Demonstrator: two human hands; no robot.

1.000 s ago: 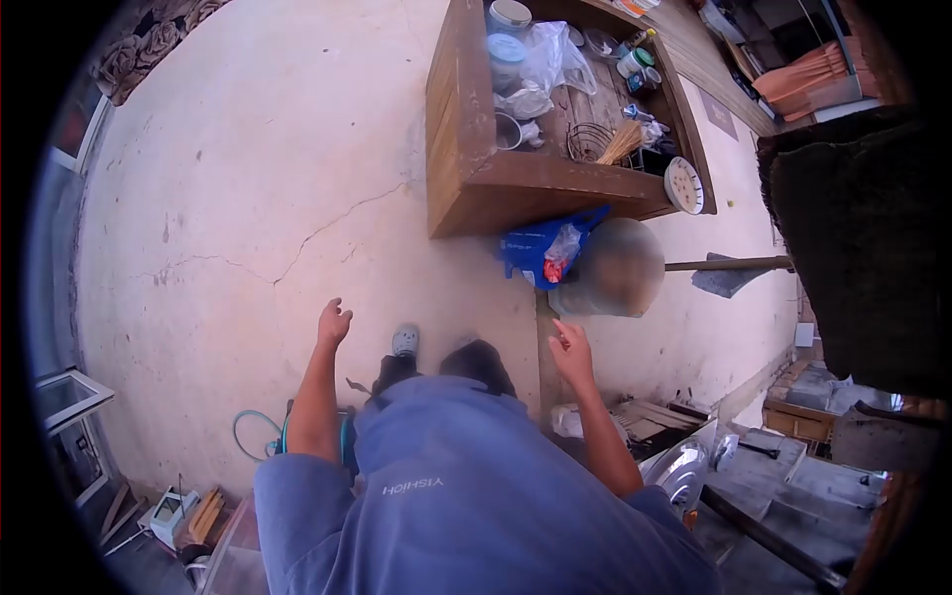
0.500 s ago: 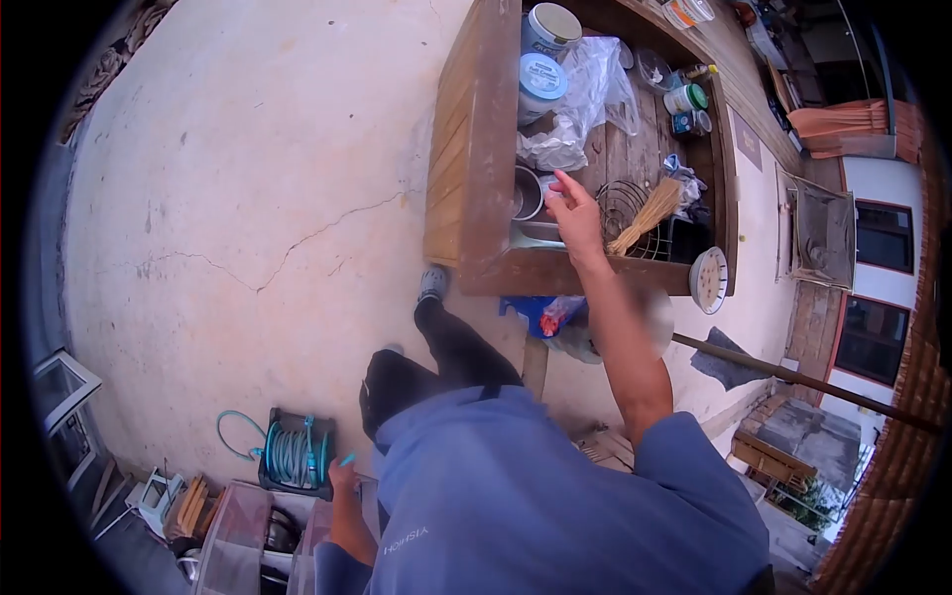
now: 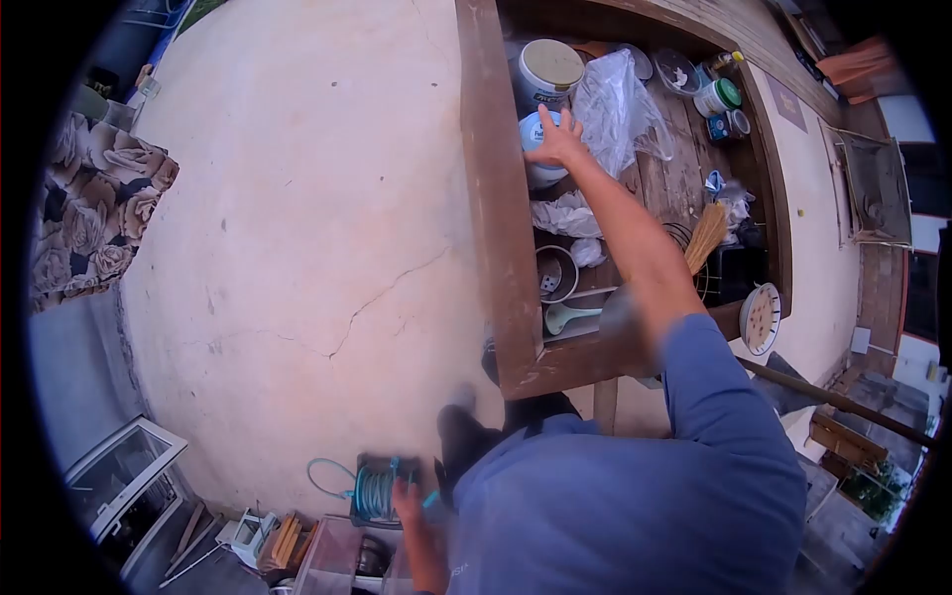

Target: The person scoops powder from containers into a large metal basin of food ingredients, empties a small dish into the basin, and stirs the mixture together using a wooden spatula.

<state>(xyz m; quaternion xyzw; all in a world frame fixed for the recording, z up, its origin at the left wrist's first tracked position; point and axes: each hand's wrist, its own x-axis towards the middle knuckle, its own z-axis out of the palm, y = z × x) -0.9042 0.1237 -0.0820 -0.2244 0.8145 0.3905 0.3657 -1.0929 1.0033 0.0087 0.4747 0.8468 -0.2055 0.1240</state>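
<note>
My right hand (image 3: pixel 557 141) is over a white tub with a light blue lid (image 3: pixel 538 169), its fingers spread across the lid; whether they press on it is unclear. Just behind stands a larger white bucket (image 3: pixel 551 65), and a clear plastic bag (image 3: pixel 607 104) lies beside the tub. Both tubs are inside a brown wooden box-like table (image 3: pixel 496 178). Down at the lower left, my left hand (image 3: pixel 405 499) hangs by a teal hose reel (image 3: pixel 375 494). A small teal piece shows beside it, and its fingers are too blurred to read.
Inside the wooden frame are a metal pot (image 3: pixel 556 274), a pale green ladle (image 3: pixel 570 317), a straw brush (image 3: pixel 705 238) and jars (image 3: pixel 718 97). A bowl (image 3: pixel 761 318) sits at its corner. A pole (image 3: pixel 843 402) crosses at right. Plastic drawers (image 3: pixel 337 555) stand below.
My right hand has moved forward from above the pot to the blue-lidded tub. The wooden table appears closer, and my left hand is now beside the hose reel.
</note>
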